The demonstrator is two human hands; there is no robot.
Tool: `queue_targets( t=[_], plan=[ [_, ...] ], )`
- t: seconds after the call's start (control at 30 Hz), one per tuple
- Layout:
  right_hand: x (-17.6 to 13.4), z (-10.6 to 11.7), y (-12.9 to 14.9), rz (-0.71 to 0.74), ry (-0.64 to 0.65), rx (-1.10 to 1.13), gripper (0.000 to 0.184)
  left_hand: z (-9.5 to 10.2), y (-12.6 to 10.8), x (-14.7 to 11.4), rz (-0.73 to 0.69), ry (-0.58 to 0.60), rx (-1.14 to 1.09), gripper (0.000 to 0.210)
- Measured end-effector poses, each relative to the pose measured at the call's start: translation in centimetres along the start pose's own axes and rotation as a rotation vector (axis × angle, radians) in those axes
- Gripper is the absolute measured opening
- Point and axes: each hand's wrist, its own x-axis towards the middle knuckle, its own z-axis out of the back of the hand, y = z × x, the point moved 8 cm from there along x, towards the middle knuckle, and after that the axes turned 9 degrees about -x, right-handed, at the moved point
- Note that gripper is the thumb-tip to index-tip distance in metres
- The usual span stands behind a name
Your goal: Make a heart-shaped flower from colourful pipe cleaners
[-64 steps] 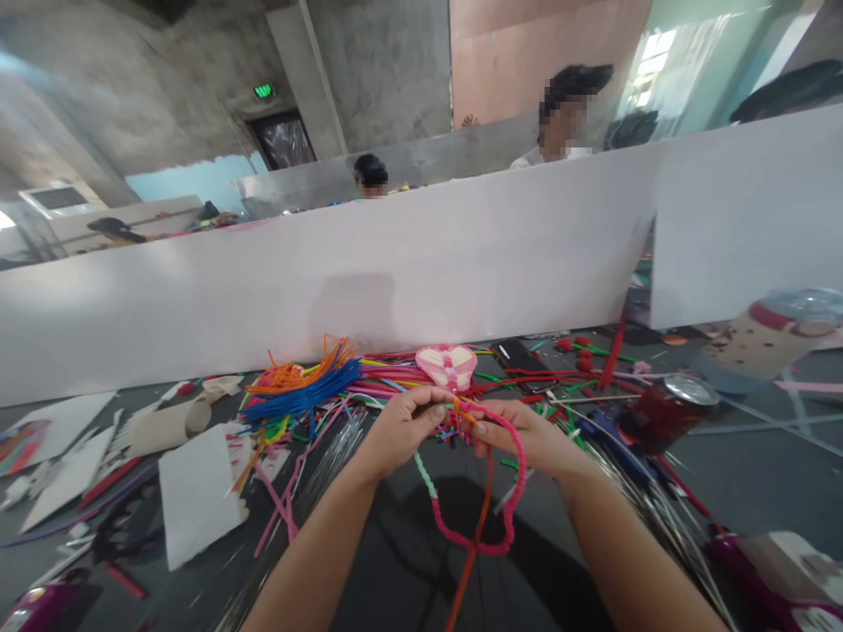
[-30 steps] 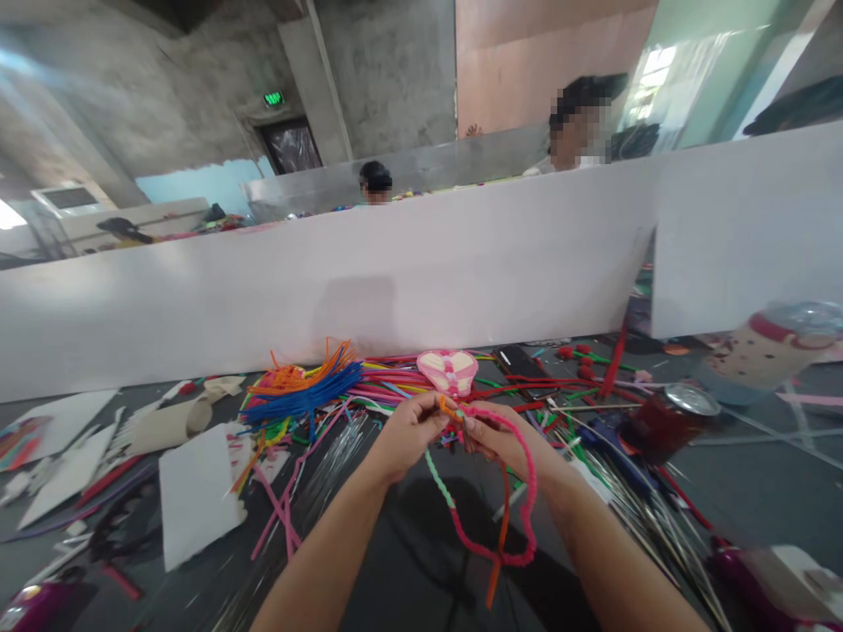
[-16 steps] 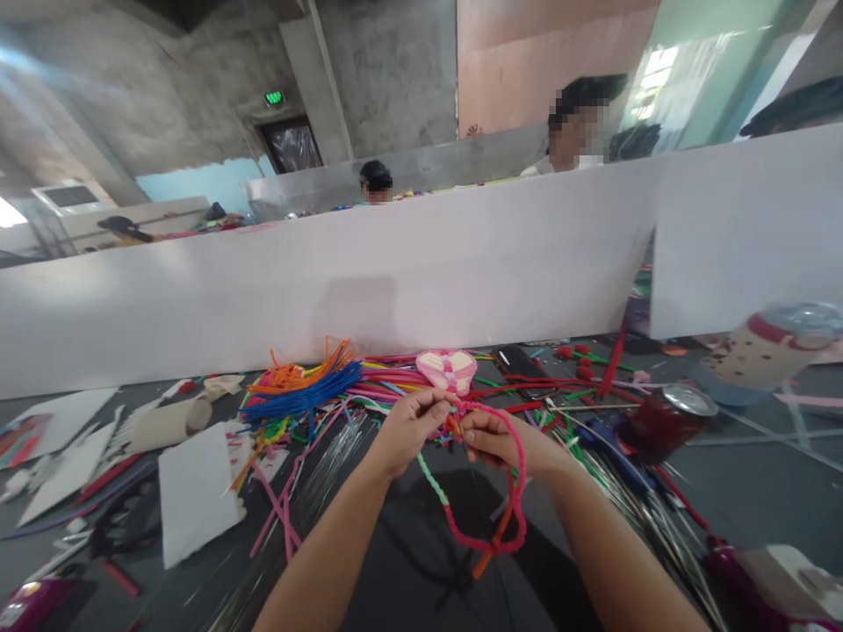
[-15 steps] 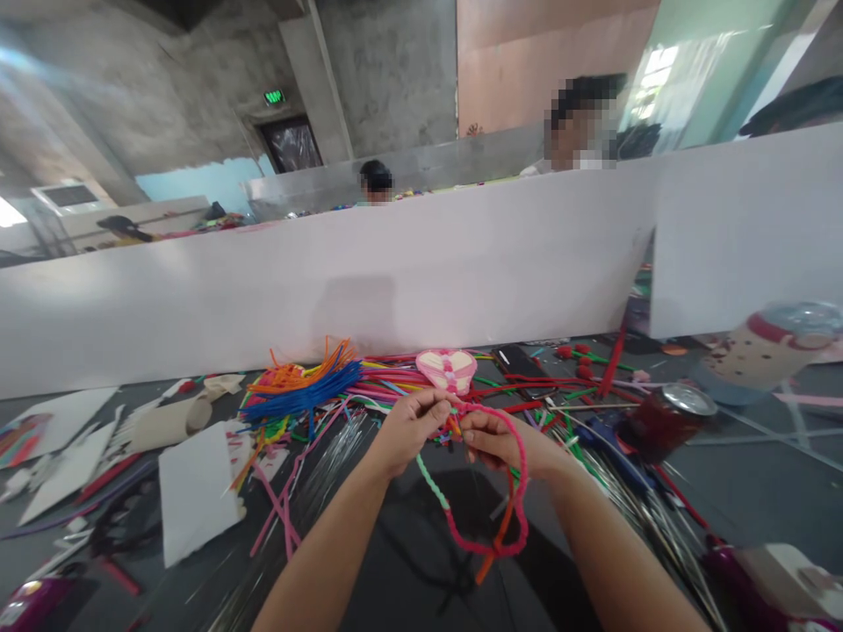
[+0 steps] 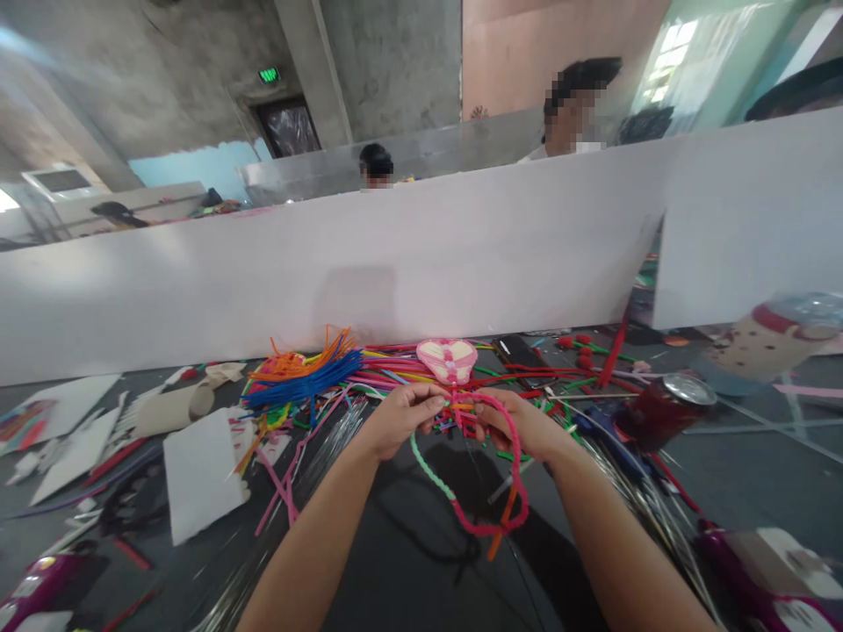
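A loop of pipe cleaner, bright pink with a mint-green stretch on its left, hangs between my hands above the dark table. My left hand pinches the loop's upper left part between thumb and fingers. Opposite it, my right hand is closed at the upper right, its fingertips on a short orange strand that runs between the hands. Another orange pipe cleaner crosses the bottom of the loop. Just beyond the hands is a pink and cream heart-shaped piece; whether it joins the loop I cannot tell.
Bundles of blue pipe cleaners and other colours lie at the back left. White paper and a cardboard tube are at left. A drink can, a cup and a phone stand or lie rightward. A white partition closes the back.
My right fingers have risen slightly, and the orange strand now shows level between both hands. The loop has swung a little to the left at its top. The view has tilted slightly.
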Motion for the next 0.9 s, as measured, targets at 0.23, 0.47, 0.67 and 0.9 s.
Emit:
queue_targets(
  t=[0.23, 0.47, 0.67, 0.9],
  plan=[
    [0.0, -0.8, -1.1, -0.078, 0.105, -0.054, 0.034, 0.6, 1.6, 0.3, 0.092, 0.016, -0.335, 0.028],
    [0.1, -0.3, -1.0, -0.036, 0.065, 0.039, 0.039, 0.8, 1.1, 0.3, 0.033, 0.01, -0.358, 0.028],
    [0.2, -0.9, -0.5, 0.065, 0.094, -0.069, 0.032, 0.5, 1.5, 0.5, 0.017, 0.029, -0.271, 0.035],
    [1.0, -2.5, -0.6, 0.168, 0.103, 0.081, 0.028, -0.4, 1.2, 0.2, 0.009, 0.068, -0.188, 0.034]
  ],
)
